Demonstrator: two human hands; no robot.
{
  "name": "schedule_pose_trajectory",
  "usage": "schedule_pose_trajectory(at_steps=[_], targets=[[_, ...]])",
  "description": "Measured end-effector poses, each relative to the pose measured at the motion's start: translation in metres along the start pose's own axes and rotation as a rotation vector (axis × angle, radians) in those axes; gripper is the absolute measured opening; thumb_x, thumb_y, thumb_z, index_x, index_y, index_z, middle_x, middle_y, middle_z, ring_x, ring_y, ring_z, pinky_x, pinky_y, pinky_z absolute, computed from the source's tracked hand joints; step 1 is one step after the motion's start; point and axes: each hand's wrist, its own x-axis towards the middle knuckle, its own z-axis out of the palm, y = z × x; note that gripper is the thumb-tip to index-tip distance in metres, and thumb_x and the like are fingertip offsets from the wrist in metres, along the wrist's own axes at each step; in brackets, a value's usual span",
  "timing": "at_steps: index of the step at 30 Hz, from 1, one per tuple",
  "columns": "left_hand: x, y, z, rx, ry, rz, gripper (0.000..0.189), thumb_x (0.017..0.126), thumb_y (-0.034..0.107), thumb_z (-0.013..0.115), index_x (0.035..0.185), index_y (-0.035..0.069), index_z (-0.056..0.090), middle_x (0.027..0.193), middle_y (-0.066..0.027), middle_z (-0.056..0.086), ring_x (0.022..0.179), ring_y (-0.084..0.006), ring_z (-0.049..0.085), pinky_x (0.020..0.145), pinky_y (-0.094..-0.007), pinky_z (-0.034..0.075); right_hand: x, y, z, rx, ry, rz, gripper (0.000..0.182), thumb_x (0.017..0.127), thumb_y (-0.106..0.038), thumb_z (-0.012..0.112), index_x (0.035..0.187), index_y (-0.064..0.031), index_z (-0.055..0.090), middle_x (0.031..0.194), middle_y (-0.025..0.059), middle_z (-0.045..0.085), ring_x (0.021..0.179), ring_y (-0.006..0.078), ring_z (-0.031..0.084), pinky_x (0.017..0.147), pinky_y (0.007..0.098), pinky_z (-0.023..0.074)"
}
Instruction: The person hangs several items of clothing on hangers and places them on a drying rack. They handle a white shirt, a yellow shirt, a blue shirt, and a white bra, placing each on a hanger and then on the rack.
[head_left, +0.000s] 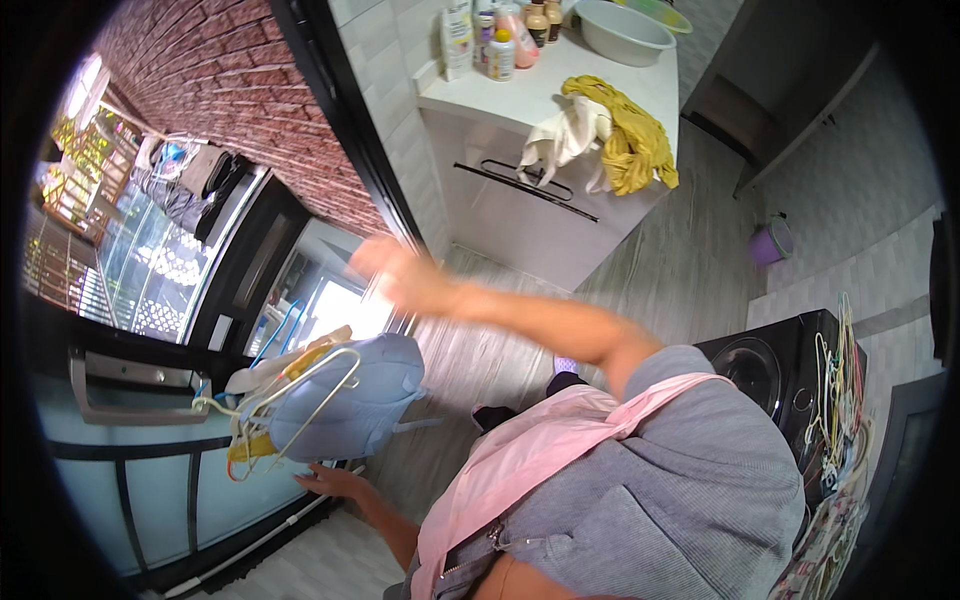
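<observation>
A light blue backpack (345, 397) hangs near the glass door's metal handle (142, 386), amid white plastic clothes hangers (319, 409), a blue hanger and yellow and beige cloth. Under the backpack's lower edge is my left hand (330, 480), palm up with fingers spread; whether it touches the bag is unclear. My right hand (394, 276) is raised above the backpack, beside the dark door frame (360, 127). Motion blur hides its fingers and anything in them. On the white counter (525, 94) lie a mustard-yellow cloth (634, 139) and a white cloth (566, 135).
Bottles (500, 56) and a white basin (626, 34) stand on the counter. Behind me, at right, a black front-loading washing machine (750, 375) has many hangers (832, 405) beside it. A purple bin (771, 240) stands by the wall. Dark clothes (195, 187) hang outside.
</observation>
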Motion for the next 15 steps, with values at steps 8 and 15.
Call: schedule_pose_trajectory(at_steps=[8, 15], targets=[[-0.202, 0.04, 0.016, -0.204, -0.703, -0.519, 0.04, 0.083, 0.016, 0.047, 0.118, -0.001, 0.036, 0.105, -0.0138, 0.048, 0.087, -0.0192, 0.051, 0.074, -0.0288, 0.041, -0.142, 0.183, -0.305, -1.015, -0.269, 1.15, 0.036, 0.068, -0.034, 0.058, 0.079, 0.0007, 0.059, 0.089, 0.0196, 0.057, 0.085, 0.035, 0.052, 0.069, 0.0415, 0.0425], [-0.309, 0.284, 0.195, -0.418, -1.413, 0.494, 0.045, 0.076, 0.002, 0.05, 0.12, 0.01, 0.041, 0.112, -0.0136, 0.045, 0.104, -0.0233, 0.044, 0.085, -0.03, 0.038, -0.121, 0.254, -0.408, -0.313, 0.271, 1.039, 0.028, 0.075, -0.026, 0.051, 0.084, -0.0003, 0.059, 0.071, 0.0183, 0.058, 0.071, 0.0308, 0.057, 0.063, 0.0357, 0.042]])
